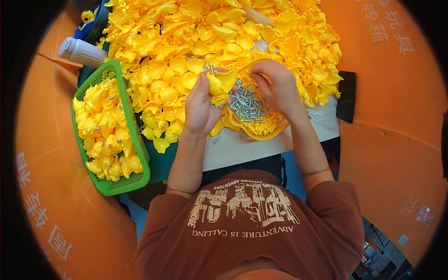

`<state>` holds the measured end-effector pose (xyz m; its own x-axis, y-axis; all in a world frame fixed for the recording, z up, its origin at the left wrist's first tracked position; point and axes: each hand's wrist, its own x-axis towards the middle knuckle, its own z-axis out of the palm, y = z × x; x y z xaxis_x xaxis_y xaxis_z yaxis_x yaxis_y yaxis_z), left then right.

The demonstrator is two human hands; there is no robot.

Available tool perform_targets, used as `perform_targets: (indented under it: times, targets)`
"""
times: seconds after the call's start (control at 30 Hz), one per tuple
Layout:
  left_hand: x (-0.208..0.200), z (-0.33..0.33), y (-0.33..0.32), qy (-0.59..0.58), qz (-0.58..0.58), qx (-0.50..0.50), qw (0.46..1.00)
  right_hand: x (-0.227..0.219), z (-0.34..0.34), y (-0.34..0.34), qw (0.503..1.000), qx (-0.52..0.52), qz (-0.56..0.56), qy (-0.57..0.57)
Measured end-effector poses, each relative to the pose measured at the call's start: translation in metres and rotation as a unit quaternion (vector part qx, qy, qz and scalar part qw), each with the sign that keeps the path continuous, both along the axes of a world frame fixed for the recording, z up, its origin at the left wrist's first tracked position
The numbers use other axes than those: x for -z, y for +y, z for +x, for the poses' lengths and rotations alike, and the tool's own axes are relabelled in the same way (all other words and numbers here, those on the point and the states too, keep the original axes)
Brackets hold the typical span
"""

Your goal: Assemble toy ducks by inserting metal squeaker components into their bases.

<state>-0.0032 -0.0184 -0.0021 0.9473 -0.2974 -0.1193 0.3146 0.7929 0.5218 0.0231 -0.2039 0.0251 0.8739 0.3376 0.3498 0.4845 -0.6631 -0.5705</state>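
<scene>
My left hand (pixel 199 112) is closed around a curved yellow plastic shell piece (pixel 221 85), held above the front of the table. A small silver metal pin (pixel 211 69) stands up at the top of that piece, near my fingertips. Just to the right, my right hand (pixel 279 88) is over a yellow basket (pixel 261 136), its fingers curled together; anything between them is hidden. Inside the basket lie many silver pins (pixel 247 105) and small yellow plastic bits (pixel 266 127).
Loose yellow shells (pixel 177 46) heap over the table's back. At left, a green basket (pixel 145 175) holds yellow pieces with pins (pixel 105 126), below a white bottle (pixel 84 51). A dark flat object (pixel 346 97) lies right. Loose pins (pixel 216 139) rest near the front edge. Orange panels (pixel 387 158) flank the table.
</scene>
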Motion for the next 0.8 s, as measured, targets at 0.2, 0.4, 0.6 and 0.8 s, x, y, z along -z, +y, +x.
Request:
perform_targets:
  times: [0.2, 0.4, 0.6, 0.8]
  targets:
    - [0.001, -0.003, 0.001, -0.015, -0.014, 0.012, 1.0, -0.033, -0.014, 0.032, 0.989, 0.011, 0.149, 0.006]
    - [-0.002, -0.002, 0.005, -0.007, -0.072, 0.023, 0.997, -0.029, -0.004, 0.039, 0.988, 0.001, 0.155, -0.018]
    - [-0.006, -0.003, 0.011, 0.018, -0.159, 0.062, 0.985, -0.018, 0.003, 0.043, 0.949, -0.109, 0.284, 0.087]
    - [-0.006, -0.005, 0.013, -0.005, -0.089, 0.044, 0.995, -0.021, 0.009, 0.037, 0.97, -0.119, 0.209, 0.027]
